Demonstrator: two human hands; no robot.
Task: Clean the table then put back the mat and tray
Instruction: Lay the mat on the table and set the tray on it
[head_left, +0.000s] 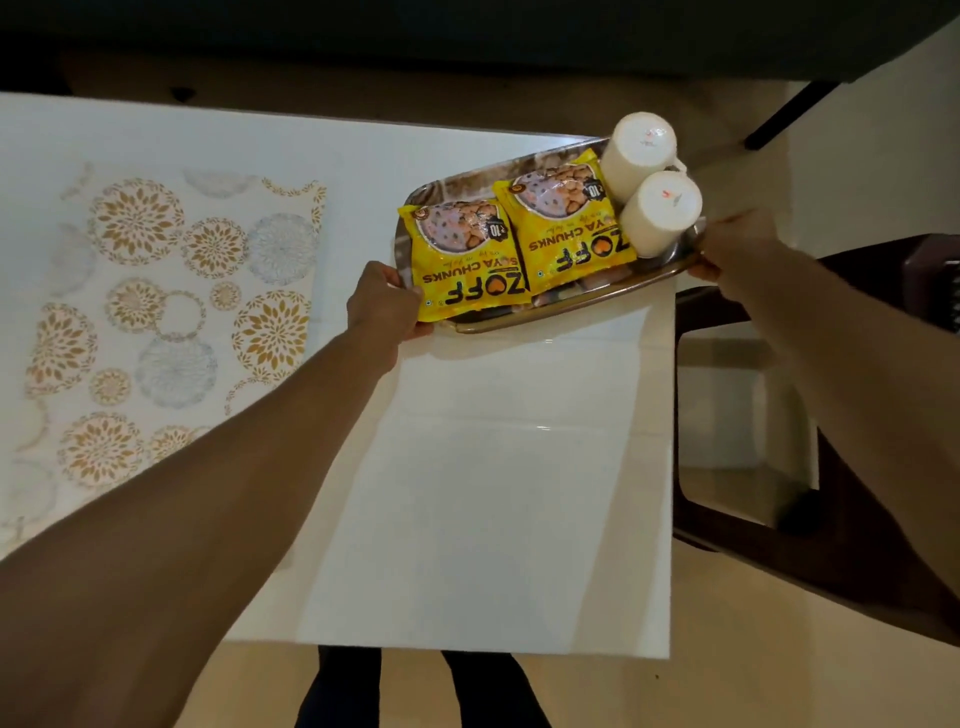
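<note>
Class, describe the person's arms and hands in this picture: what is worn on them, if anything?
Both forearms are bare as far as the picture shows, with no sleeves in view. The left hand and the right hand wear no gloves, and no watch, bracelet or ring can be seen on the parts in view.

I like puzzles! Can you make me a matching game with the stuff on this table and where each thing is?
Things:
1. Flat mat with gold and grey flower circles
2. Two yellow soya chunks packets
3. Two white upturned mugs
4. Shiny metal tray

Places:
A. On the tray's right end, bottoms up
B. Lying on the left part of the white table
C. Held at both ends by the left hand and right hand
D. Side by side on the tray, left of the mugs

Pairs: 1-B, 2-D, 3-A, 4-C
</note>
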